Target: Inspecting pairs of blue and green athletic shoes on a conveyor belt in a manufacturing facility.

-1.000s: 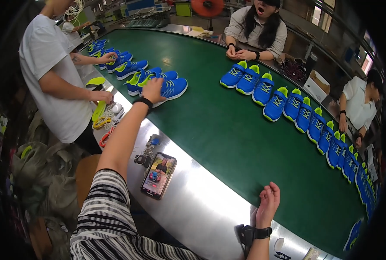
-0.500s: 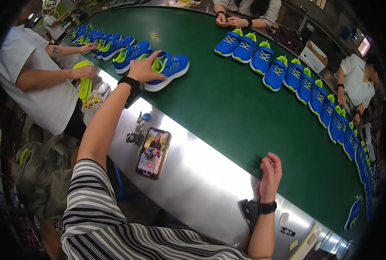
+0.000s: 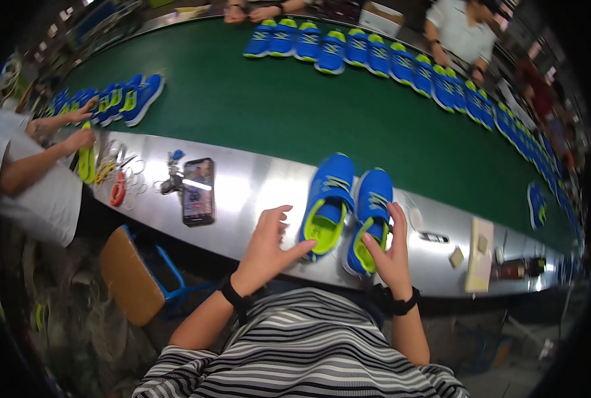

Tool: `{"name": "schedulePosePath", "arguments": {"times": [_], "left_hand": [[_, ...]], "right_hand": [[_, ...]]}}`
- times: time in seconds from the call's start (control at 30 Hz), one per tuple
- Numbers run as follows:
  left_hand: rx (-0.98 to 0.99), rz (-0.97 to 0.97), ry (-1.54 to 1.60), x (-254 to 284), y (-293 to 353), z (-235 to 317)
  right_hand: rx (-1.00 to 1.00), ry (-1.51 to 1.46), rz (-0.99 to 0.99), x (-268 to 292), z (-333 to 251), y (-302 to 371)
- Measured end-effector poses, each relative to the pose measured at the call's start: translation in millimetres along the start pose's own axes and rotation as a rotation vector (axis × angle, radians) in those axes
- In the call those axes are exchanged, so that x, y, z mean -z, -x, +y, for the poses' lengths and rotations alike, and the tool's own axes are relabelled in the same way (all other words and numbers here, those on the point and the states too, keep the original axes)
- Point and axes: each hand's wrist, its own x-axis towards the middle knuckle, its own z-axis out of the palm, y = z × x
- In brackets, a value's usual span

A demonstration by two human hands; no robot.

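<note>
Two blue sneakers with lime-green lining lie side by side on the steel table edge [image 3: 269,189], toes pointing away from me. My left hand [image 3: 271,244] hovers with fingers spread just left of the left sneaker [image 3: 328,199], its thumb at the heel. The heel of the right sneaker [image 3: 373,205] is held by my right hand [image 3: 389,255], thumb in the opening and fingers along the outer side. Both wrists wear black bands.
A phone [image 3: 198,191] and keys [image 3: 171,179] lie to the left on the steel. A white-shirted co-worker [image 3: 30,186] handles a lime insole [image 3: 85,162] beside more sneakers [image 3: 126,99]. A long sneaker row [image 3: 375,53] lines the green belt [image 3: 262,113]. A wooden stool [image 3: 133,272] stands below.
The pair of sneakers came from the far left of the belt to the steel edge in front of me. My left hand let go; my right hand took the right sneaker's heel.
</note>
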Motion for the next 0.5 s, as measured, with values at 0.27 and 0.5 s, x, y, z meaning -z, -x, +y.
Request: {"name": "schedulePosePath", "arguments": {"times": [0.27, 0.5], "left_hand": [[0.167, -0.31, 0.349, -15, -9, -17], [0.298, -0.258, 1.218, -36, 27, -34]], "right_hand": [[-0.307, -0.59, -0.013, -6, 27, 24], [-0.481, -1.121, -0.07, -32, 40, 53]]}}
